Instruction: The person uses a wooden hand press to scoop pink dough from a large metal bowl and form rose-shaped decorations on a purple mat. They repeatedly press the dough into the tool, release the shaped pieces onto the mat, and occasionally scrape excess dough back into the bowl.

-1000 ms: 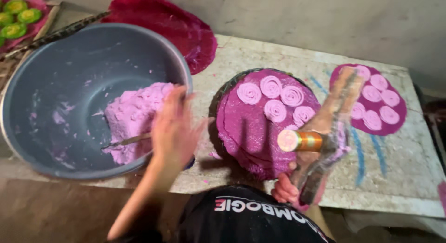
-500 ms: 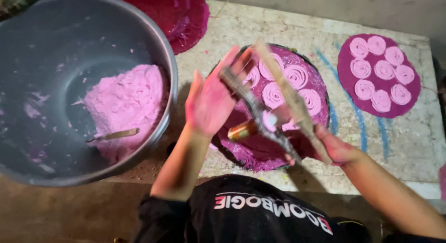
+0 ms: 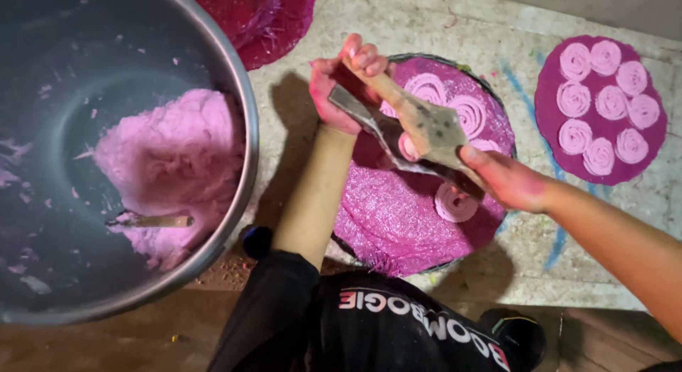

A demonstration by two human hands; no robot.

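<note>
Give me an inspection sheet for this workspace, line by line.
Surface: speckled stone slab with blue marks.
Job's things: wooden hand press held over round pink mesh mat bearing pink dough spirals.
Clutter: grey metal basin holding pink dough, a stick in it; second mat with seven spirals.
Grippers: left hand and right hand both grip the press.
Cables: nothing seen.
Surroundings: red mesh pile.

Wooden press (image 3: 426,127), tilted, perhaps dough-smeared, over pink mat (image 3: 398,216)
</note>
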